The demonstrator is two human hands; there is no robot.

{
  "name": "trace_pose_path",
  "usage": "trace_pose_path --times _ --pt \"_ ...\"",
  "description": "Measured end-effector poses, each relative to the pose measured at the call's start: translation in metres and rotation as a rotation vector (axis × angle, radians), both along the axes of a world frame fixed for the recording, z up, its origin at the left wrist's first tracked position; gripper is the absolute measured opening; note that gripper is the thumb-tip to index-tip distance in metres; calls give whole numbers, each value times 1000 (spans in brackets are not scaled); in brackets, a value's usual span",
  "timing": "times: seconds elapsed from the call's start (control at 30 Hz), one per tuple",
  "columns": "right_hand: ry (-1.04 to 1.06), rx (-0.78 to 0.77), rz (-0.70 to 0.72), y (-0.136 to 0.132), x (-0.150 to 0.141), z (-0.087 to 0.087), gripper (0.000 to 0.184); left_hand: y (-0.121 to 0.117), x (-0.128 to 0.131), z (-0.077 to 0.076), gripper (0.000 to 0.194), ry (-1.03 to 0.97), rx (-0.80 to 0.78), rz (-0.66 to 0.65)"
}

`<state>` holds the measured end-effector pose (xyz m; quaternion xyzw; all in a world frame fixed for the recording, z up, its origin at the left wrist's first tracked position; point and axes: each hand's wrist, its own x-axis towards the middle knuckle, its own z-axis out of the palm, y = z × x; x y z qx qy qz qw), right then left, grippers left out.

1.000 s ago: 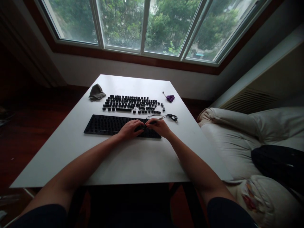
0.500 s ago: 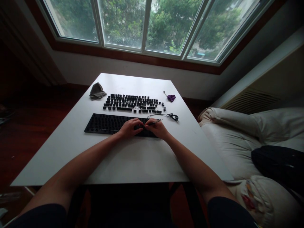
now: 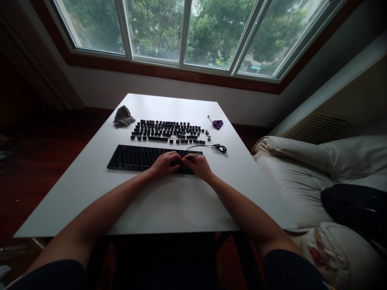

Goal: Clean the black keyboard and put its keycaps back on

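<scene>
A black keyboard (image 3: 133, 156) with its keycaps off lies across the middle of the table. Over its right half, my left hand (image 3: 165, 164) rests with thumb and fingers curled together; whatever is between the fingertips is too small and dark to make out. My right hand (image 3: 198, 165) meets it from the other side, fingertips almost touching the left ones. Between its thumb and fingers is a thin pen-like tool (image 3: 197, 155), its tip hidden by the fingers. Behind the keyboard, many loose black keycaps (image 3: 157, 139) stand in rows.
The white table (image 3: 151, 213) carries a grey cloth (image 3: 123, 117) at back left and a purple cloth (image 3: 217, 124) at back right. A coiled black cable (image 3: 220, 148) lies right of the keyboard. A cushioned sofa (image 3: 281, 173) with a dark bag (image 3: 353, 205) stands to the right.
My right hand has shifted slightly left and turned a little, and the tool's end has moved with it. My left hand stays at nearly the same spot on the keyboard.
</scene>
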<state>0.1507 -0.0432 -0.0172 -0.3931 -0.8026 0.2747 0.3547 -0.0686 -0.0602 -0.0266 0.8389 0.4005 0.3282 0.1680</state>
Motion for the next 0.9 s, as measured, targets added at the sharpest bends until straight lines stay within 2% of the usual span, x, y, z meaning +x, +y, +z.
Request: trace_pose_path --times 0.1,0.27,0.5,0.63,0.77,0.9 --pt "14 -22 -8 -2 0 1 34 1 -1 1 16 -12 -13 -9" --pt "18 -9 60 -3 -2 2 34 1 -2 3 14 -11 -34 -57" --pt "53 -71 -38 -5 -2 1 32 -1 -1 1 16 -35 -33 -43" --pt "116 -141 -33 -5 -3 -1 32 -1 -1 2 20 -30 -28 -44" --pt "119 -150 -30 -5 -4 1 34 -3 0 2 22 -16 -16 -12" --pt "169 -228 -40 -4 -4 1 40 -3 1 0 16 10 36 52"
